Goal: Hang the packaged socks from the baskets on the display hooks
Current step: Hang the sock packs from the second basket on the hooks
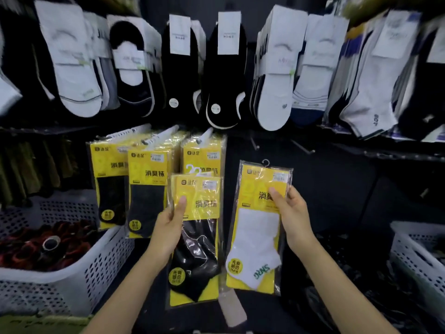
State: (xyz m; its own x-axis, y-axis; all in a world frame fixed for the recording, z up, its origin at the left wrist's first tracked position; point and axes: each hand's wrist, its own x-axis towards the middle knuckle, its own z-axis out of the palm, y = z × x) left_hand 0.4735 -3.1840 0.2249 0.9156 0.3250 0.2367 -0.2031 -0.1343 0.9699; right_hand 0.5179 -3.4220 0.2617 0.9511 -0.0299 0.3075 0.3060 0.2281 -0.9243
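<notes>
The right hand (292,213) is holding the white-sock pack (258,227) by its right edge, thumb pressing on the yellow card and the other fingers curling round behind, so the pack is hanging upright with its little wire hanger (265,162) sticking up above the grip. Just to the left, the left hand (168,227) is pinching the black-sock pack (195,239) at its upper left edge, thumb flat on the front, and the two packs are sitting side by side with a narrow gap between them (both in clear crinkly sleeves). Above the right hand's grip, a bare display hook (254,143) is jutting out, and a second bare hook (303,147) is poking out further right. Above and left of the left hand, three bunches of yellow packs (147,189) are hanging on their own pegs, the nearest bunch partly behind the black-sock pack. Down to the left of that grip, a white basket (106,261) is holding dark red items (36,247); well off to the right of the right hand, a second white basket (407,251) is showing at the edge. Along the top, a row of carded socks (228,75) is hanging, black and white.
</notes>
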